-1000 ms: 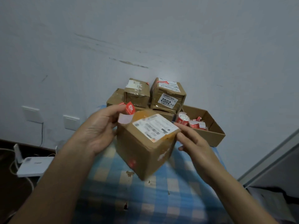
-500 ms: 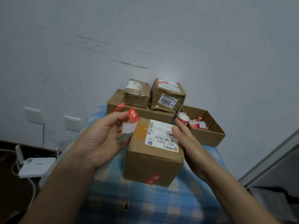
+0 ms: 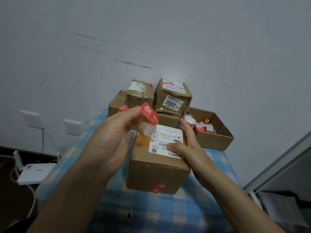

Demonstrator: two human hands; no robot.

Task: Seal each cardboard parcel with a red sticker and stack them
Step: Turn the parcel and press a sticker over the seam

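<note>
A cardboard parcel [image 3: 156, 172] with a white shipping label on top stands on the checked blue cloth, a red sticker low on its front face. My left hand [image 3: 114, 137] pinches a red sticker [image 3: 150, 113] between thumb and fingertip, just above the parcel's back left corner. My right hand [image 3: 186, 145] lies on the parcel's top right side, thumb pressing on the label. Behind, a stack of parcels [image 3: 173, 98] stands against the wall, some bearing red stickers.
An open cardboard tray [image 3: 217, 140] with rolls of red stickers [image 3: 191, 122] sits at the back right. The table [image 3: 151, 212] is covered with a blue checked cloth. A white router [image 3: 35, 172] and cables lie on the floor at left. Wall sockets [image 3: 72, 126] are behind.
The parcel was turned from a tilted hold and set flat on the cloth with its label up. My left hand lifted the sticker higher; my right thumb moved onto the label.
</note>
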